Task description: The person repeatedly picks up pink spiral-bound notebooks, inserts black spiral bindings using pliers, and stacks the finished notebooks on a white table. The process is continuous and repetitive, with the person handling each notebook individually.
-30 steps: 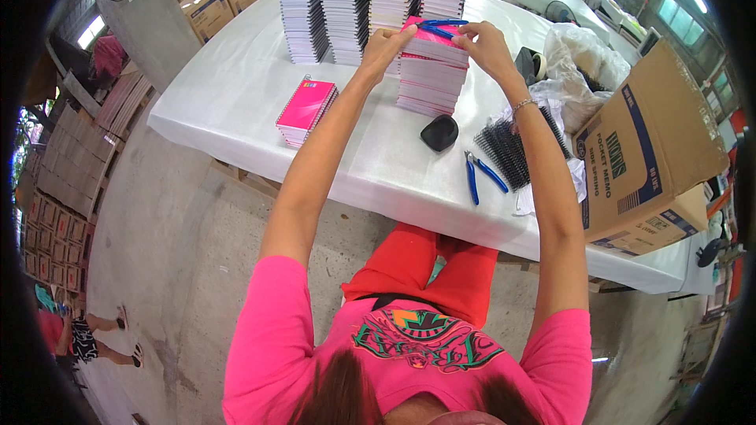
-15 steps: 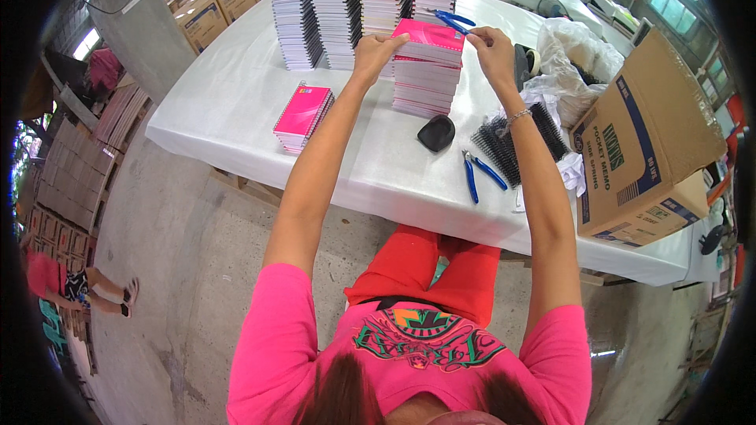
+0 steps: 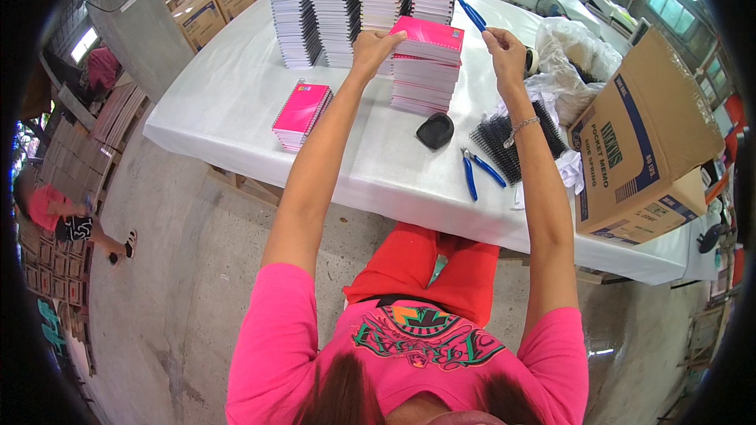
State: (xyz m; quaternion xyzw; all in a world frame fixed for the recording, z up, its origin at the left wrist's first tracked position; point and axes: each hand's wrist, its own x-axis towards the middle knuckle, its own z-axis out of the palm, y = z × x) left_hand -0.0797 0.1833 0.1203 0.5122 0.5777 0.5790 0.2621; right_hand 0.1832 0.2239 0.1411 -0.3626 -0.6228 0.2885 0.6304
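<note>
A tall stack of pink spiral notebooks [image 3: 426, 86] stands on the white-covered table in front of me. My left hand [image 3: 375, 55] grips the upper left edge of the stack, thumb on the top pink notebook [image 3: 429, 34]; its other fingers are partly hidden. Off the stack's right side, my right hand [image 3: 505, 57] is closed round the handles of blue-handled cutting pliers [image 3: 472, 13], whose jaws point away and to the left. A second pair of blue-handled cutting pliers [image 3: 482, 171] lies near the front of the table, beside a black rounded object [image 3: 435, 131].
Behind stand blue-, green-, yellow- and red-topped notebook stacks [image 3: 335, 20]. A short pink notebook pile [image 3: 302, 116] sits left. Black spiral coils [image 3: 498, 142], a clear plastic bag [image 3: 579, 59] and an open carton [image 3: 630, 142] occupy the right. Another person [image 3: 59, 216] is at far left.
My right hand has drawn away to the right of the pink stack, and its pliers have swung more upright. My left hand stays on the stack. The person at far left has shifted.
</note>
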